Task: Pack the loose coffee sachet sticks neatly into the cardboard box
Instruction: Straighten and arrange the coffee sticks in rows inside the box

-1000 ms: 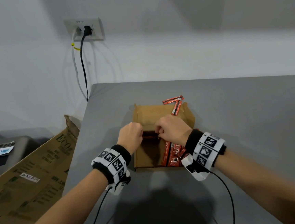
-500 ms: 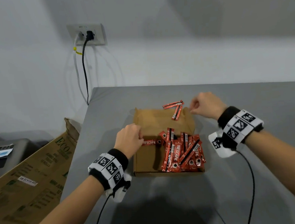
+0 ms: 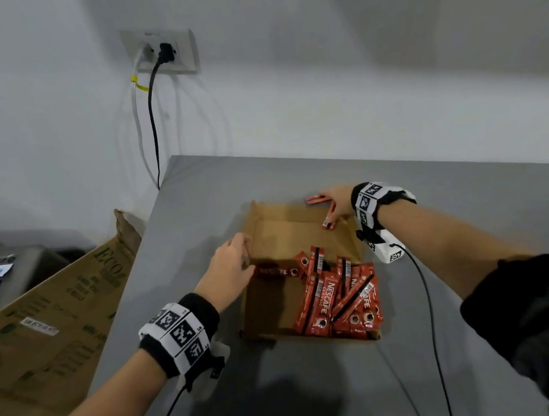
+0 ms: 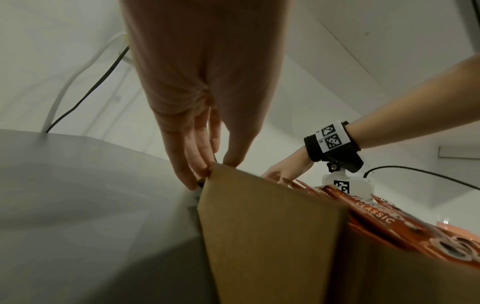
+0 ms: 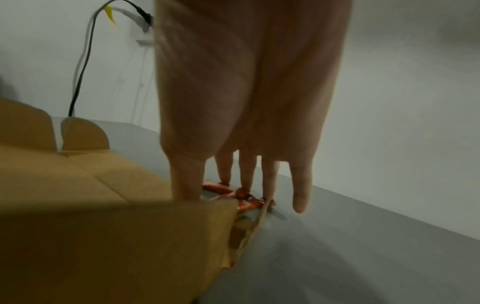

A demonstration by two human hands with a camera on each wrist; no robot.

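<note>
An open brown cardboard box [image 3: 289,236] [image 4: 259,226] [image 5: 103,226] lies on the grey table [image 3: 315,386]. Several red coffee sachet sticks [image 3: 337,295] [image 4: 376,211] are piled in its right half, and one lies crosswise near the left wall. My left hand [image 3: 238,260] [image 4: 215,166] pinches the top edge of the box's left wall. Two loose sachets [image 3: 315,199] [image 5: 218,188] lie at the far right corner, one on the table and one over the rim. My right hand [image 3: 335,202] [image 5: 241,185] [image 4: 283,170] rests on them with straight fingers.
A large printed carton [image 3: 59,309] leans against the table's left edge. A wall socket [image 3: 163,51] with black and white cables is behind the table's far left corner. Wrist camera cables [image 3: 428,310] trail over the near table.
My right hand has left the box's middle and travelled to the far right corner, landing on the loose sachets. My left hand has stayed at the left wall.
</note>
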